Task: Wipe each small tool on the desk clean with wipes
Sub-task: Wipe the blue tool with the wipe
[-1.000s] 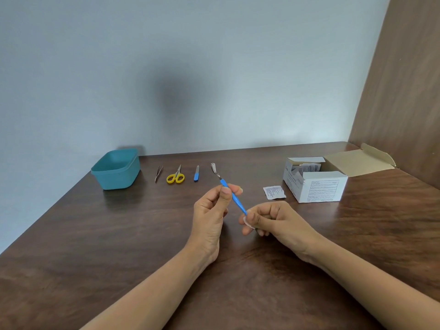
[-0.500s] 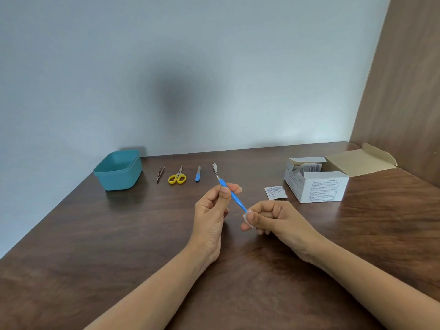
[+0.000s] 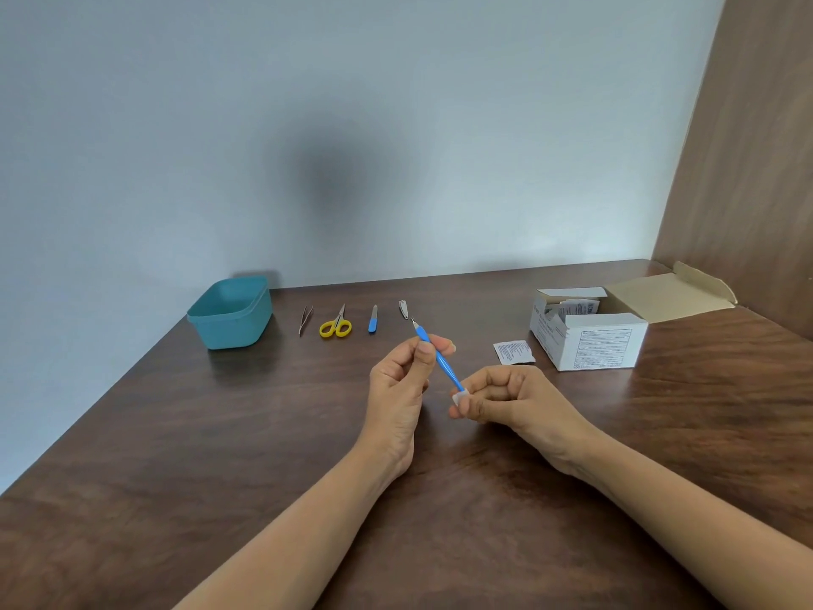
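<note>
- A teal tub (image 3: 228, 312) stands at the back left of the table (image 3: 211, 442). To its right, tweezers (image 3: 305, 320), yellow scissors (image 3: 336, 325), a small blue file (image 3: 373, 320) and a nail clipper (image 3: 403, 309) lie in a row, well apart from the hands. I cannot tell whether any of them has been wiped.
- The tool being cleaned is a thin blue stick (image 3: 440, 358) with a metal tip. It is held in the air over the middle of the table and slants from far left down to near right.
- To do this step well, the left hand (image 3: 398, 389) should probably keep a steady pinch just behind the metal tip, so the stick cannot swivel while it is rubbed.
- The white wipe (image 3: 459, 397) works best folded snugly round the handle and drawn along its whole length. Rolling the stick between strokes would bring every side under the wipe.
- The pointed tip probably needs its own careful pass, stroked outward off the point and never into it.
- The left hand is raised, thumb towards the camera. Its thumb and forefinger pinch the upper handle, and the other fingers are curled.
- The right hand (image 3: 514, 398) is balled almost into a fist, knuckles up. Its thumb and fingers pinch the wipe round the stick's lower end.
- A torn sachet (image 3: 514, 350) lies flat just beside the open box (image 3: 589, 341), which holds fresh wipes.
</note>
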A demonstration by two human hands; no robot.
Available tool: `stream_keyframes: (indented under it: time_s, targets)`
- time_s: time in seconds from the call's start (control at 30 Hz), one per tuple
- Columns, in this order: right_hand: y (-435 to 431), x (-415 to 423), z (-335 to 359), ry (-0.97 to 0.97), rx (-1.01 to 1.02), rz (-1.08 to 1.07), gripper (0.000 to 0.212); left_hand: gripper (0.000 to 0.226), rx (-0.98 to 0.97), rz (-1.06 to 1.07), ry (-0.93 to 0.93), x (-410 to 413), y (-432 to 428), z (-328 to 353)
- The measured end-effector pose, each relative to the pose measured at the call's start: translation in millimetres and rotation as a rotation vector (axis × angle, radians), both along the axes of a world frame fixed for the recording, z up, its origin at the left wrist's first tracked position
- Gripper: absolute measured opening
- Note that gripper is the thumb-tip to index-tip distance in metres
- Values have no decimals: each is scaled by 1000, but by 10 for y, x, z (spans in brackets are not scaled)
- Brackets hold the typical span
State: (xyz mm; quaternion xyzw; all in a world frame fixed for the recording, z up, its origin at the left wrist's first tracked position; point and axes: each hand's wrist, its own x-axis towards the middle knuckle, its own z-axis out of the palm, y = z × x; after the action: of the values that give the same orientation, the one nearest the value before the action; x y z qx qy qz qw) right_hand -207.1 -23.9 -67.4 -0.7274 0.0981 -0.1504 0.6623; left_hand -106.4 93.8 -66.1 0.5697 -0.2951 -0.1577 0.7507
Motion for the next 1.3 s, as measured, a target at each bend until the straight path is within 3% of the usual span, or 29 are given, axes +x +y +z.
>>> stream_keyframes:
  time_s: [0.43, 0.67, 0.87, 1.07, 1.2, 1.3]
  targets:
    - [30, 6, 5, -60, -9, 2, 14, 22, 15, 8, -12, -3, 6, 5]
    - [55, 45, -44, -52, -3, -104, 38, 20, 2, 8, -8, -16, 19, 18]
    - [66, 46, -21, -80, -10, -51, 10, 27, -5, 34, 34, -22, 31, 26]
    - [37, 40, -9, -94, 13, 0, 15, 24, -8, 40, 37, -28, 37, 42]
    - [56, 57, -21, -75, 9, -80, 40, 29, -17, 38, 33, -35, 36, 40]
    - [47, 64, -15, -82, 9, -82, 28, 32, -25, 40, 44, -33, 33, 38]
